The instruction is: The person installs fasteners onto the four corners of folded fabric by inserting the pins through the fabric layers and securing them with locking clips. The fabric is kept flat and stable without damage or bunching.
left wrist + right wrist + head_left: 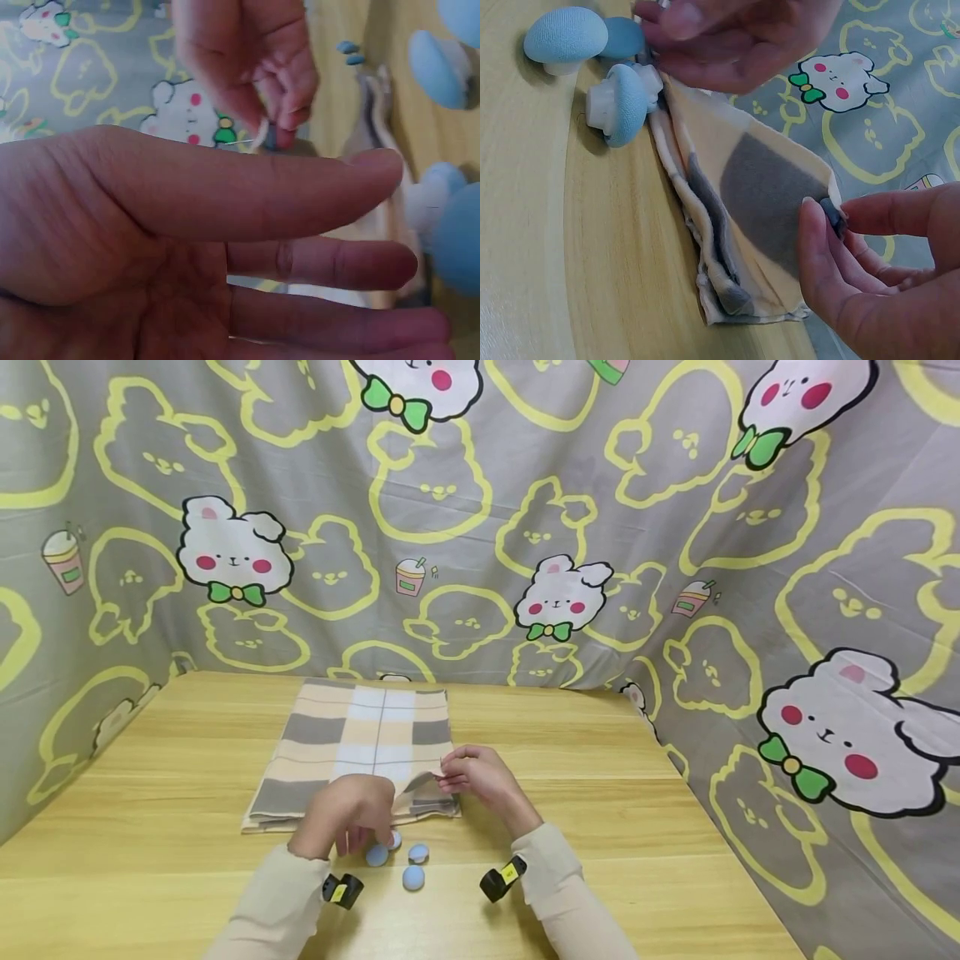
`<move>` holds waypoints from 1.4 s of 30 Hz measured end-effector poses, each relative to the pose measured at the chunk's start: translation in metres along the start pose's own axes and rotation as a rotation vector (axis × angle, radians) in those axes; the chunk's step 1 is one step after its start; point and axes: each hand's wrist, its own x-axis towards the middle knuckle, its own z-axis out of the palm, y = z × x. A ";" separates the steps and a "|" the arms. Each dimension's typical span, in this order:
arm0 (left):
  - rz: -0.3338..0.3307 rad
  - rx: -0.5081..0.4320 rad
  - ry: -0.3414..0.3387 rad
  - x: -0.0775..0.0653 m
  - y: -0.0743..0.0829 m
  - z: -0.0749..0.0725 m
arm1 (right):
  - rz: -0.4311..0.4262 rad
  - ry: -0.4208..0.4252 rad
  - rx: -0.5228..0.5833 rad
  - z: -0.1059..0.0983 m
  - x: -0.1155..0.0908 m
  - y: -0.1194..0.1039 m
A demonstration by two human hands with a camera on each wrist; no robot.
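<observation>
Right hand (483, 777): pinches a lifted corner of the plaid cloth (375, 735)
Left hand (352, 810): thumb and fingers apart, beside 4 blue-topped knobs (413, 877); contact unclear
Cloth: folded on the wooden table (600, 835)
Corner risk: may drop if the pinch loosens
Knob risk: 1 may roll if nudged
Containers: none in view

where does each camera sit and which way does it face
Head: on the person's head, facing forward and down at the plaid cloth and blue-capped knobs; left hand, right hand and sleeves show.
Left wrist: worn there, looking across the left hand toward the right hand; both show.
Right wrist: worn there, facing the right hand's pinch on the plaid cloth; left hand beyond.
Shared: both wrist views show cloth and knobs.
</observation>
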 end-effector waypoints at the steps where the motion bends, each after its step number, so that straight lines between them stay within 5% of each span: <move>1: -0.010 0.009 -0.014 0.001 0.000 0.002 | -0.001 -0.001 -0.001 0.000 0.000 0.000; 10: -0.058 0.030 -0.084 0.015 -0.005 0.009 | 0.002 -0.024 -0.003 -0.001 0.000 0.001; 18: -0.008 0.039 -0.047 0.014 -0.009 0.001 | 0.000 -0.032 -0.010 -0.001 0.000 0.001; 21: 0.060 0.041 0.027 0.010 -0.010 -0.005 | 0.000 -0.030 -0.011 -0.001 0.000 0.000; 31: 0.249 -0.068 0.427 0.021 -0.013 -0.012 | -0.001 -0.021 -0.014 0.000 -0.001 0.001; 42: 0.375 -0.173 0.625 0.038 -0.008 -0.005 | 0.006 -0.025 -0.007 -0.001 -0.001 -0.001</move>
